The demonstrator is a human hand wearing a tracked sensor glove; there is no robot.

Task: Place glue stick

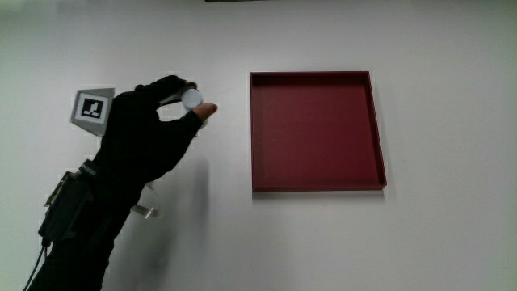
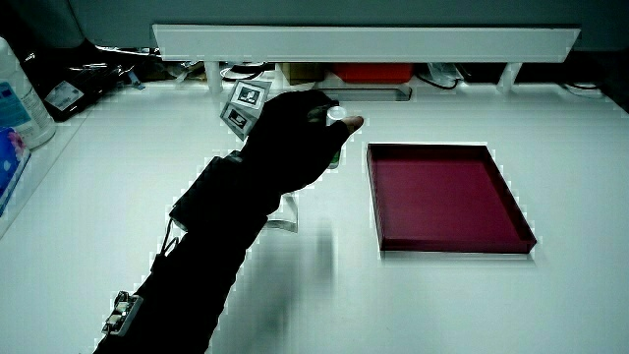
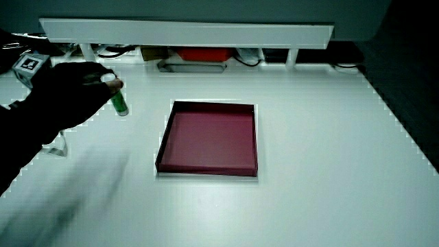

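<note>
The hand (image 1: 184, 110) is curled around a glue stick (image 1: 191, 99) and hovers over the white table beside the dark red tray (image 1: 315, 187). From above, only the stick's round white cap shows between thumb and fingers. A side view shows the glue stick (image 3: 119, 101) upright, with its green body hanging below the fingers close to the table; whether it touches, I cannot tell. The tray (image 3: 206, 169) holds nothing in either side view (image 2: 457, 246). The patterned cube (image 1: 94, 107) sits on the back of the hand.
A low white partition (image 2: 364, 41) runs along the table's edge farthest from the person, with cables and boxes under it. Bottles (image 2: 20, 93) stand at the table's edge. A small white piece (image 1: 145, 212) lies on the table by the forearm.
</note>
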